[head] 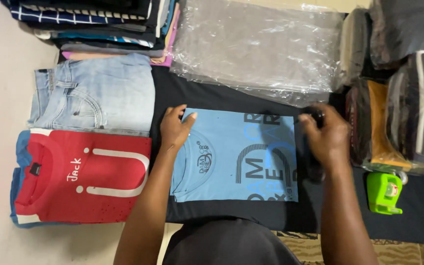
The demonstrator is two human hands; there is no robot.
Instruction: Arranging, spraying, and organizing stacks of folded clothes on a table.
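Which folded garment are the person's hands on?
The folded light blue printed T-shirt on black cloth; left hand presses it, unlike the red T-shirt and pale jeans.

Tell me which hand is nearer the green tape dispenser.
Right. The right hand sits at the right edge of the folded blue T-shirt, just up-left of the green tape dispenser. The left hand rests on the shirt's far left corner.

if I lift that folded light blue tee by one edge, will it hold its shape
Probably not. The light blue T-shirt is soft folded cloth lying flat on the black cloth, so it would likely droop and unfold. It looks light; the left hand rests on its corner.
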